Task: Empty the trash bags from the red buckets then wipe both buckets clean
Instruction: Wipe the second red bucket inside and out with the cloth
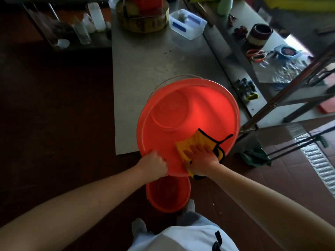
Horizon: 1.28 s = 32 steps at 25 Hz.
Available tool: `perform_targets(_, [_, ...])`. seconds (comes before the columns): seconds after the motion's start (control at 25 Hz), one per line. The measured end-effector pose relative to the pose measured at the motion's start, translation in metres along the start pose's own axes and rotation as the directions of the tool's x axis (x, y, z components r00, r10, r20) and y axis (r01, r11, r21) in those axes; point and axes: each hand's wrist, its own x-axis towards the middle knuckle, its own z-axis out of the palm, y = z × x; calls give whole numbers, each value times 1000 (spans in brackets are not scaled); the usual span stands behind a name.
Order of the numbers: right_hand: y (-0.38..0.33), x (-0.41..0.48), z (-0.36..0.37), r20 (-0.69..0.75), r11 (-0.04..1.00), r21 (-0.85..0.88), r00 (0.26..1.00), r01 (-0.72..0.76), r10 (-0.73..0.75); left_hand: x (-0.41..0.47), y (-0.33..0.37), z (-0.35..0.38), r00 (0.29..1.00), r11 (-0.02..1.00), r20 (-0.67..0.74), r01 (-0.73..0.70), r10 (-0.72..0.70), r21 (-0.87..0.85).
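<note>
A large red bucket (190, 113) stands on the near end of the steel table, tipped toward me so I look into its empty inside. My left hand (154, 163) grips its near rim. My right hand (201, 158) presses a yellow cloth with black trim (192, 142) flat against the inner wall near the rim. A second, smaller red bucket (167, 194) stands on the floor below, just in front of my feet, also with nothing in it.
The steel table (145, 66) carries a round wooden block (143, 17) and a white plastic box (188, 24) at its far end. A second counter on the right holds scissors (255, 55), gloves (247, 89) and a dark jar (259, 35). A metal rack frame (290, 86) slants at right.
</note>
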Motion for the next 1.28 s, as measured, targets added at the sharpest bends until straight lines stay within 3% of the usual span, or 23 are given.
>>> perform_targets(0.16, [-14,-16,3,17,996,93,1000,3,-5,0,-6,0,1000,999,24,-19,20,-32])
perform_targets(0.32, [-24,0,-3,12,994,101,999,32,-34,4,-11,17,998,992,-56,-9,2,-125])
perform_targets(0.52, [-24,57,-12,-51,995,80,997,67,-63,11,-7,33,993,987,-121,-33,14,-157])
perform_targets(0.84, [-28,155,-21,25,997,42,997,67,-68,15,-5,40,994,992,-104,25,-39,-127])
perform_targets(1.04, [-24,106,-25,35,992,64,994,105,-108,13,-7,28,999,994,-34,35,-38,-108])
perform_targets(1.28, [-25,-5,-6,-24,984,145,994,109,-106,6,-14,16,996,990,-85,-18,6,-138])
